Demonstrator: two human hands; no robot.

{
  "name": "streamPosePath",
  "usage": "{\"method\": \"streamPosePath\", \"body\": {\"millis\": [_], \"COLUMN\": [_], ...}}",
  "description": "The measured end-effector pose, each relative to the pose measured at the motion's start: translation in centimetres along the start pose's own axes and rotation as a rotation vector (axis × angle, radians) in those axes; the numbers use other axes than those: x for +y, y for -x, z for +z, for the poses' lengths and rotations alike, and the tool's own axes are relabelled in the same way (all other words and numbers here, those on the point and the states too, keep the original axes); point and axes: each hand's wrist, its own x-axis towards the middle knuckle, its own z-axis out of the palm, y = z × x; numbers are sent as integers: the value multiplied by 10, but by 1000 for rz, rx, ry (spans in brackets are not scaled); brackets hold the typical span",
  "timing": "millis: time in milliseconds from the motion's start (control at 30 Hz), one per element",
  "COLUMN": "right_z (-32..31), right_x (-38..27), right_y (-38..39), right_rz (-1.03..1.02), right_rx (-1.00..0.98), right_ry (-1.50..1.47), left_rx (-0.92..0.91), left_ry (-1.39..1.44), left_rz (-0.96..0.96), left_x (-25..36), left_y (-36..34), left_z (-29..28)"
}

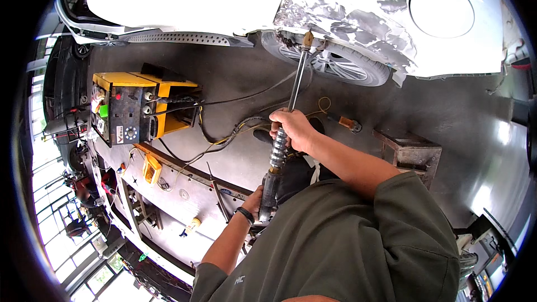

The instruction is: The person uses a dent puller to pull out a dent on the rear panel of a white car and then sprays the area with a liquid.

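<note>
A long slide hammer (pixel 278 148) runs from near my body up to the white car's rear wheel arch. My left hand (pixel 254 201) is closed round its dark rear handle, partly hidden by the tool. Further up, my right hand (pixel 293 126) wraps round the tool where the ribbed metal weight meets the bright shaft (pixel 298 81). At the far end, a brass-coloured clamp (pixel 308 39) meets the lower edge of the arch; its jaws are too small to make out. Around it the white body panel (pixel 358 25) is sanded to grey patches, above the wheel (pixel 341 64).
Left stands a yellow and black machine (pixel 126 103), with cables (pixel 229 137) trailing over the floor toward my feet. An orange power tool (pixel 349 123) lies on the floor, beside a metal step stool (pixel 411 148). A yellow case (pixel 151 170) rests on the left platform.
</note>
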Motion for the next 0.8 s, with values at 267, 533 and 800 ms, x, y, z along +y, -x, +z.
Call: {"method": "streamPosePath", "body": {"millis": [267, 533, 800], "right_z": [-2, -19, -16], "right_x": [-45, -52, 45], "right_y": [-13, -40, 19], "right_rz": [-47, -281, -1], "right_rx": [-35, -82, 32], "right_ry": [3, 16, -105], "left_rx": [99, 110, 87], "left_ry": [-97, -126, -49], "left_rz": [-98, 11, -88], "left_x": [26, 9, -11], "left_y": [55, 48, 31], "left_z": [42, 31, 1]}}
